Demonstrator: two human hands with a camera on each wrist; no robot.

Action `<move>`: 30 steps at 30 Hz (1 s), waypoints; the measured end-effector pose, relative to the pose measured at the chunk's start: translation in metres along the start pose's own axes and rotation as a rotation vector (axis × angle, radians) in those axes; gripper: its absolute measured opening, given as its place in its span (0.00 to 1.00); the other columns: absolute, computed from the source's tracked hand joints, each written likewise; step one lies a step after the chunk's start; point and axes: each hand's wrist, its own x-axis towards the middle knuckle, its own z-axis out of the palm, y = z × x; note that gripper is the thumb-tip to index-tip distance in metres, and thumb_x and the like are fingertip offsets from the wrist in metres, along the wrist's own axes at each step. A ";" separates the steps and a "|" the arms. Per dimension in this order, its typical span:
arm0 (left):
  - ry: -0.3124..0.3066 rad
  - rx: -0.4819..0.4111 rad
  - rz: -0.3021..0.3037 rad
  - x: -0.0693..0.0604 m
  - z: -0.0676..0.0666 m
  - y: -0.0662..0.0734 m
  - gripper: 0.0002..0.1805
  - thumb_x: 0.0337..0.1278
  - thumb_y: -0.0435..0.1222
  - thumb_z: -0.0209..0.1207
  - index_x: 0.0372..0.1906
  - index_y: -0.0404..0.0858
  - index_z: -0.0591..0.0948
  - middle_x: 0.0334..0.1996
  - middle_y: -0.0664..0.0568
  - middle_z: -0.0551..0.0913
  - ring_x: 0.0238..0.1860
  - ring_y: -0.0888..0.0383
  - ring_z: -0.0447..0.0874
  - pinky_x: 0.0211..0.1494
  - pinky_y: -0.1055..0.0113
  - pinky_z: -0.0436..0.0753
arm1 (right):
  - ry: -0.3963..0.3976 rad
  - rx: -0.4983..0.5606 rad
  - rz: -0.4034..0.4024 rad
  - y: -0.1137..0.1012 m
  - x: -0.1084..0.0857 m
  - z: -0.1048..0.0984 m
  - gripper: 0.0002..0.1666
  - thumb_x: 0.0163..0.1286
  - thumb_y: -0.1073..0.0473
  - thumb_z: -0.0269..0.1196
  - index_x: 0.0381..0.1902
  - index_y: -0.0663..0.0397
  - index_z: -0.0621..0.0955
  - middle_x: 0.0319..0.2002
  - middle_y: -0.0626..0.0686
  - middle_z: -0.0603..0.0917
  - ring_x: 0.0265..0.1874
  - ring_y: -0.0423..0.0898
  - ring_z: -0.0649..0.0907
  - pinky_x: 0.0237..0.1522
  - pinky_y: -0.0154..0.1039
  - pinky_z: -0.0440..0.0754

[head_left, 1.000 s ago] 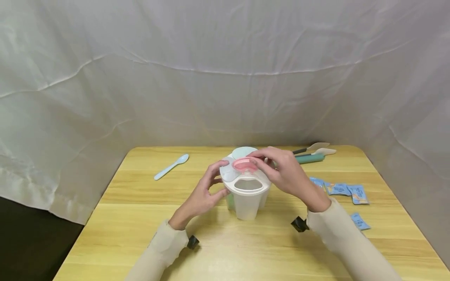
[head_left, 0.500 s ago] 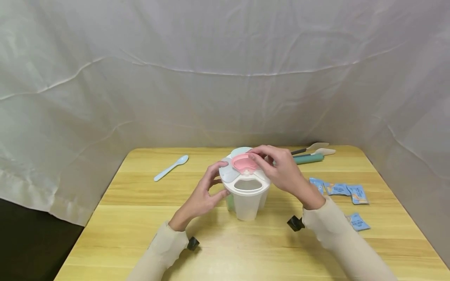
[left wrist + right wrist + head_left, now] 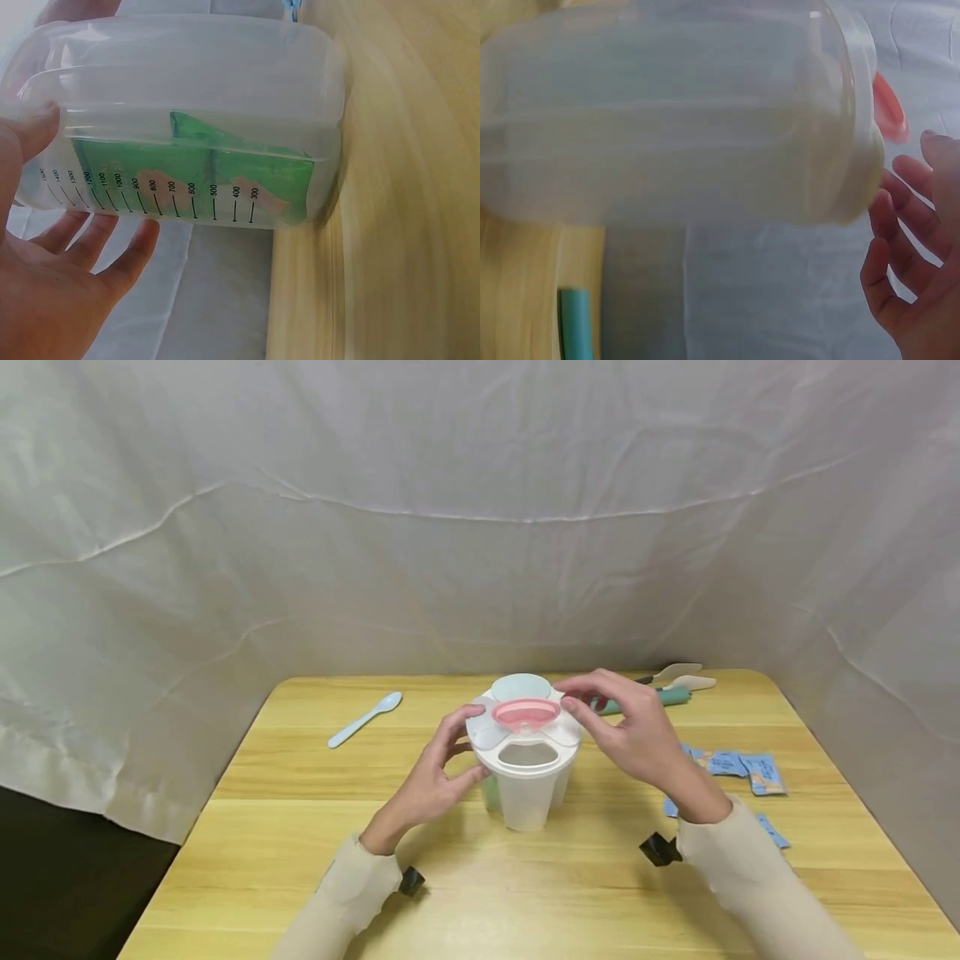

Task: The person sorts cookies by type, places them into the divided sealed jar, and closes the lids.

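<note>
A translucent canister with a white lid stands on the wooden table. Its front opening is uncovered, and behind that a pink flap sticks up at a tilt. A pale grey flap and a pale blue flap lie on the lid. My left hand grips the canister's left side near the top. Green packets show through the wall with printed measuring marks. My right hand has its fingers loosely bent beside the lid's right edge, apart from the pink flap and holding nothing.
A light blue spoon lies at the left. Blue packets lie on the right. A green roll-like item and pale-tipped utensils lie at the back right, near the grey cloth backdrop.
My right hand has let go of the pink flap and moved right. The flap's tilt has shifted, and it stays raised. My left hand keeps its grip on the canister.
</note>
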 end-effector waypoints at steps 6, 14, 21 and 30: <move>0.011 0.008 0.024 0.000 0.002 -0.001 0.44 0.66 0.22 0.68 0.82 0.39 0.63 0.83 0.42 0.67 0.76 0.39 0.76 0.74 0.54 0.85 | 0.016 -0.043 0.025 0.013 -0.009 -0.022 0.17 0.69 0.75 0.72 0.50 0.54 0.91 0.40 0.50 0.93 0.34 0.34 0.83 0.41 0.22 0.80; 0.005 0.003 0.018 0.002 0.003 -0.003 0.44 0.67 0.22 0.68 0.82 0.41 0.63 0.83 0.43 0.66 0.77 0.38 0.76 0.75 0.52 0.84 | -0.030 -0.141 0.156 0.046 -0.029 -0.045 0.15 0.70 0.73 0.72 0.52 0.55 0.90 0.41 0.51 0.93 0.37 0.29 0.82 0.40 0.21 0.82; -0.001 -0.001 0.009 0.002 0.004 -0.002 0.44 0.68 0.23 0.68 0.83 0.42 0.62 0.83 0.44 0.66 0.78 0.39 0.75 0.75 0.54 0.84 | -0.104 -0.222 0.284 0.076 -0.049 -0.063 0.13 0.73 0.67 0.73 0.52 0.51 0.90 0.38 0.49 0.92 0.36 0.27 0.81 0.39 0.21 0.81; -0.004 0.001 0.009 0.002 0.005 -0.002 0.44 0.68 0.23 0.67 0.83 0.42 0.62 0.84 0.44 0.66 0.78 0.38 0.75 0.75 0.52 0.83 | -0.177 -0.242 0.383 0.108 -0.069 -0.081 0.10 0.75 0.66 0.71 0.51 0.54 0.90 0.40 0.54 0.93 0.37 0.25 0.81 0.36 0.23 0.84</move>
